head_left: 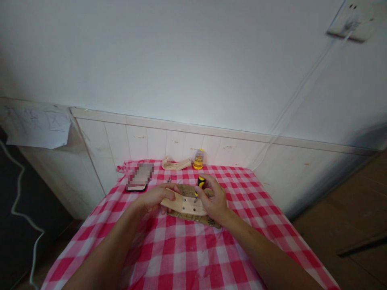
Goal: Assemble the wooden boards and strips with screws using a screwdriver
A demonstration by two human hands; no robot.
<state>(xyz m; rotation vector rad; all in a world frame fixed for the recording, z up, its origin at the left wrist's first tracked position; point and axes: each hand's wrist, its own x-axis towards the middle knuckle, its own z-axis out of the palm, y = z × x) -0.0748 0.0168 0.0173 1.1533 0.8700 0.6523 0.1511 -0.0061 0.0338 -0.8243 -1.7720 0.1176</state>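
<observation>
My left hand [161,197] grips the left end of a pale wooden piece [188,206], bent at an angle, with its thumb on top. Several screws or holes show as dark spots on that piece. My right hand [215,200] is closed around a yellow and black screwdriver [200,183], held nearly upright with its tip down at a screw in the wood. A crumpled brown cardboard sheet [193,218] with printing lies beneath the wooden piece. The far right end of the wood is hidden behind my right hand.
A curved wooden piece [177,164] and a yellow screwdriver-bit case [198,159] stand near the wall. A phone [139,177], its screen blurred out, lies at the back left. Red-and-white checked cloth [169,253] covers the table. A cable runs from a wall socket [350,22].
</observation>
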